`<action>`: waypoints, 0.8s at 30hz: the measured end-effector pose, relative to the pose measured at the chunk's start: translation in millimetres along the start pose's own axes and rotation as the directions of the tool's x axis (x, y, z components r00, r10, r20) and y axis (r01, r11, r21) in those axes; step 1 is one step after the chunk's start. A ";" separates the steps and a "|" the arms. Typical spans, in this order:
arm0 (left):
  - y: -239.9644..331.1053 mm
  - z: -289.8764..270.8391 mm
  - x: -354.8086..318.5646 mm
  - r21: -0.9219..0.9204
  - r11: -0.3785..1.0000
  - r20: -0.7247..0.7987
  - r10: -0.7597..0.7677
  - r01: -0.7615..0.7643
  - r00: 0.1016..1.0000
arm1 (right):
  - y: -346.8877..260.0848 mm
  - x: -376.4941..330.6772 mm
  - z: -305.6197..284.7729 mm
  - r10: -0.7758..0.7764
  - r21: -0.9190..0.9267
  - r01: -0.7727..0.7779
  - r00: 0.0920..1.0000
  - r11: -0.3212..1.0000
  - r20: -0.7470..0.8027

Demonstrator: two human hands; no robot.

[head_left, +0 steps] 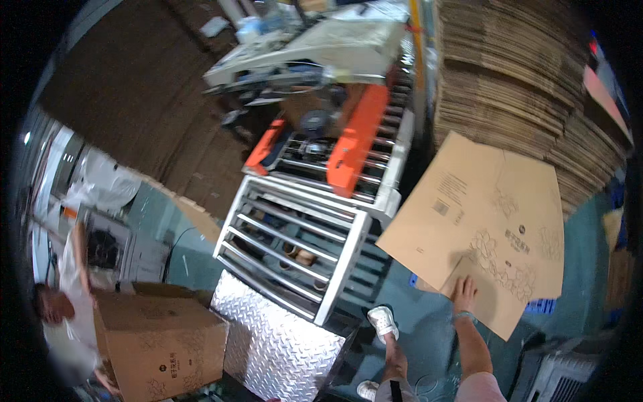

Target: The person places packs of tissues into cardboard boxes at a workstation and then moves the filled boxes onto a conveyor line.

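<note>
My right hand [463,293] reaches forward from the lower edge and holds a large flattened brown cardboard box [482,221] by its near lower edge, fingers spread on the board. The box has printed line drawings and is tilted up in front of a tall stack of flat cardboard sheets [522,80]. My left hand does not show in this view. My leg and a white shoe [383,321] stand to the left of my right arm.
A steel roller conveyor [295,248] leads to a box-sealing machine with orange guides [355,134]. A diamond-plate metal surface [281,345] lies below it. At lower left another person [63,315] holds an assembled cardboard box [161,345]. The floor is teal [429,335].
</note>
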State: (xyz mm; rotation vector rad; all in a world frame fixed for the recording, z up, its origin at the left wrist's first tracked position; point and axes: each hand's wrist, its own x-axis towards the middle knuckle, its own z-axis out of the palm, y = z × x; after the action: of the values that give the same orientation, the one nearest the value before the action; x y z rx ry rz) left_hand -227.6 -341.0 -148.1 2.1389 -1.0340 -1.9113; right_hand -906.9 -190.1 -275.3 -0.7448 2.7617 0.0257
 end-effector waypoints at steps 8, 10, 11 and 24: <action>-67.0 1.8 -85.3 0.654 0.664 0.204 0.306 -0.362 0.930 | -21.3 -138.9 -322.8 -0.361 -0.490 0.341 0.931 0.802 0.057; -25.1 -1.0 -139.2 0.576 0.673 0.118 0.493 -0.464 0.862 | -56.7 -197.4 -429.7 -0.735 -0.320 0.671 0.659 0.669 -0.156; -8.9 -6.4 -167.5 0.555 0.652 0.046 0.596 -0.516 0.802 | -92.8 -232.0 -487.2 -0.819 -0.342 0.759 0.571 0.553 -0.058; 52.2 -109.0 -364.5 0.870 0.457 -0.396 0.871 -0.185 0.291 | -435.5 -441.8 -394.1 -0.775 -0.269 0.792 -0.601 -0.548 -0.193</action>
State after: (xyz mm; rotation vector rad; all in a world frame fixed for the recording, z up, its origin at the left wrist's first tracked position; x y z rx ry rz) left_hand -145.3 -226.1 208.9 1.9510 -2.0213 0.0596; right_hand -429.2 -386.2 247.7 -3.1618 0.7391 -0.6183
